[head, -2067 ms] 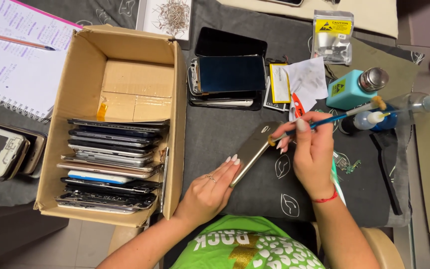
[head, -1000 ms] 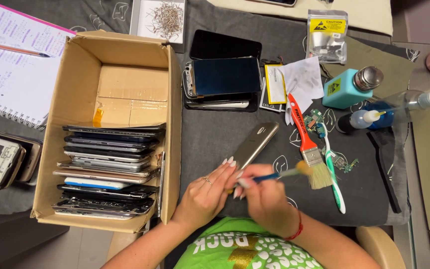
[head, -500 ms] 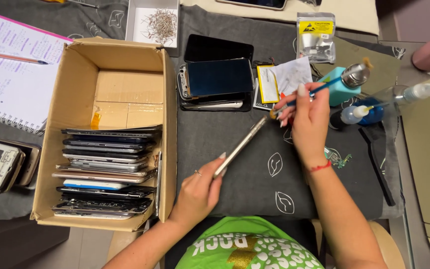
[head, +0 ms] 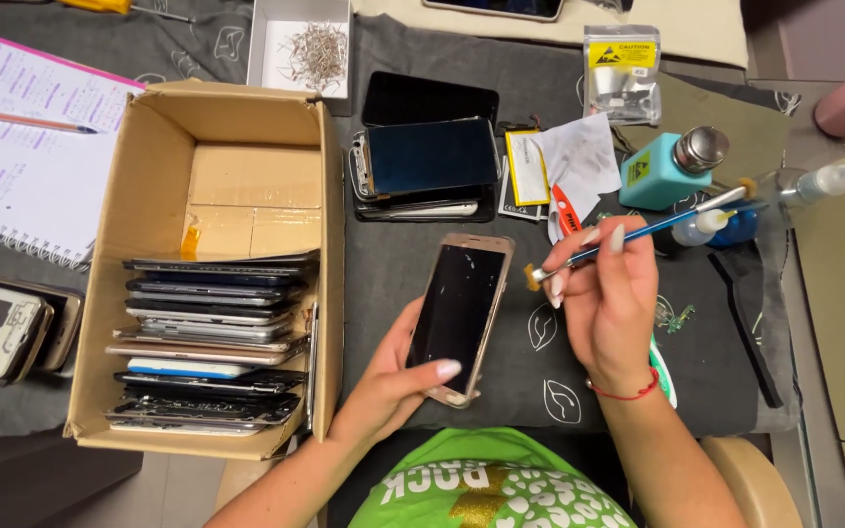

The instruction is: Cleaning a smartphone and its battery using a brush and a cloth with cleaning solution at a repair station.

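Observation:
My left hand (head: 388, 376) holds a gold-edged phone (head: 462, 313) by its lower end, dark screen facing up, over the dark work mat (head: 393, 264). My right hand (head: 606, 298) grips a thin blue-handled brush (head: 652, 230), its bristle tip at the phone's upper right edge. A cardboard box (head: 207, 147) to the left holds a row of several phones standing on edge (head: 212, 342).
A stack of phone screens (head: 427, 166) lies beyond the held phone. A teal pump bottle (head: 672, 166), a red-handled brush (head: 567, 210), a white tissue, a yellow-labelled bag (head: 621, 73) and clear bottles sit at right. A spiral notebook with a pen (head: 26, 147) lies far left, a tray of small parts (head: 310, 49) at top.
The phone has turned from edge-on to screen-up in my left hand. My right hand has come down from the bottles with the brush to the phone's top edge.

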